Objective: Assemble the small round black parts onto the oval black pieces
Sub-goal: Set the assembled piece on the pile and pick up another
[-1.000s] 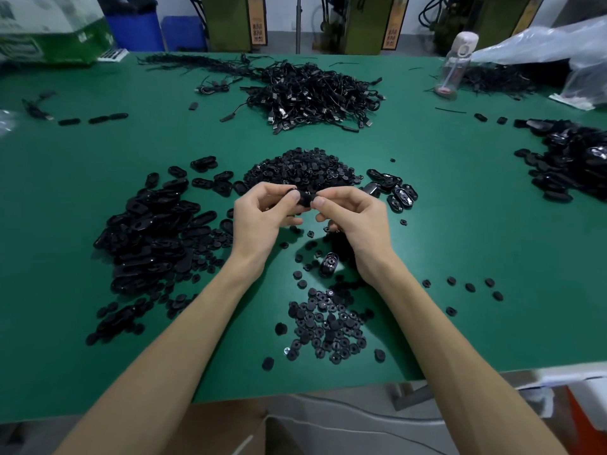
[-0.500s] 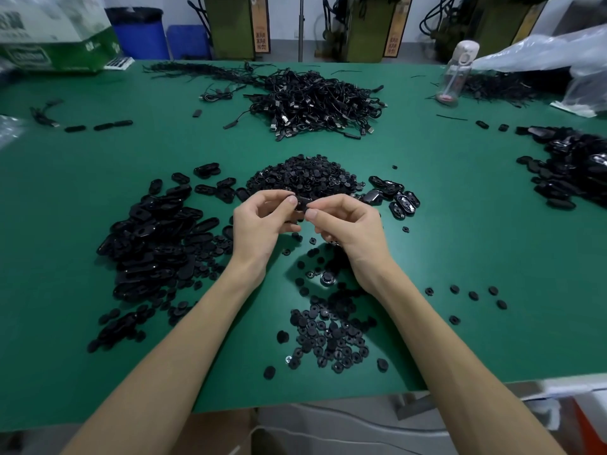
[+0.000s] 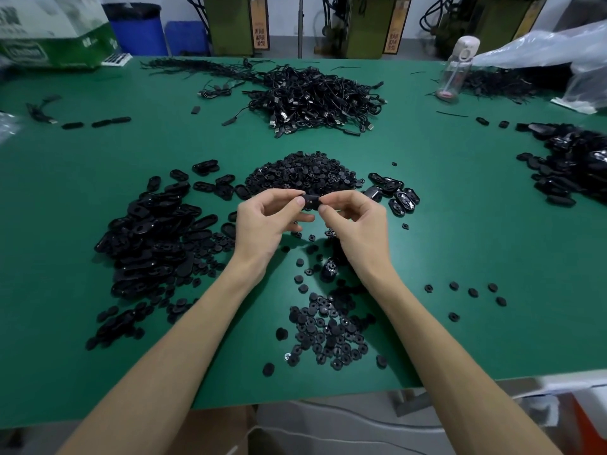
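I see a tangled heap of black cables [image 3: 312, 93] at the green table's [image 3: 460, 224] far side. A clear bottle [image 3: 456, 72] stands back right, a green-and-white carton [image 3: 56, 37] back left.

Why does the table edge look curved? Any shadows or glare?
Head view: wide-angle lens bows the green table; left hand and right hand, pinching a black piece, shadow the round parts beneath; far-right oval pieces glint.

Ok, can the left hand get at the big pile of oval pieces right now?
Probably yes: the pile lies open just beside the left hand, though it first must release the black piece it pinches.
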Motion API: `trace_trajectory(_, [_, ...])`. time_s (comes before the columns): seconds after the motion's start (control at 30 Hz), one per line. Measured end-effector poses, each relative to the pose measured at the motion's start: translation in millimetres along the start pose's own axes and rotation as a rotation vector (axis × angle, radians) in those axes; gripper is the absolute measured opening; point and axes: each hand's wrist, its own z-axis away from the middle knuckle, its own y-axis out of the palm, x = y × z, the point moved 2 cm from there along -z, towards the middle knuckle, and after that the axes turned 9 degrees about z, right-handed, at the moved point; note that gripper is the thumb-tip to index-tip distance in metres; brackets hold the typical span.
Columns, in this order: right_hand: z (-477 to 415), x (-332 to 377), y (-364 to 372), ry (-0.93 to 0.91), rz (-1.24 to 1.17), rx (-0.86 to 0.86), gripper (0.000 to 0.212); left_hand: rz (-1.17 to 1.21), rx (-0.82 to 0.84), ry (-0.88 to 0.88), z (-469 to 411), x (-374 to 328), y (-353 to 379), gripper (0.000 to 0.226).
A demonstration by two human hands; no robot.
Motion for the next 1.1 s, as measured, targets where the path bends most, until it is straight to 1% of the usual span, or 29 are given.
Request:
trace_trajectory(0.2, [1.5,3.6,-0.1,-0.02,0.119,-0.019,0.007,-0.068,0.046,0.057,2.0,-2.5,3.3,0.014])
trace_trajectory(0.53, [1.7,7.0,-1.2,-0.026,0.118,-0.038,0.007,-0.134,0.104,0.122,2.5,-3.4,4.7,0.02])
trace_trajectory(0.7, [2.7,8.3,-2.2,-0.034,0.131,-0.035,0.008,-0.146,0.116,0.123,1.3,-1.6,4.1,0.021])
trace_trajectory(0.93, [5.3,10.3,-2.0,-0.075,0.179,-0.051,0.007,-0.083,0.121,0.091,2.2,-1.4,4.0,0.023])
trace_trajectory(1.1, [5.9,10.3,-1.1,-0.054,0.174,-0.062,0.004,-0.081,0.124,0.063,2.0,-1.3,3.7,0.021])
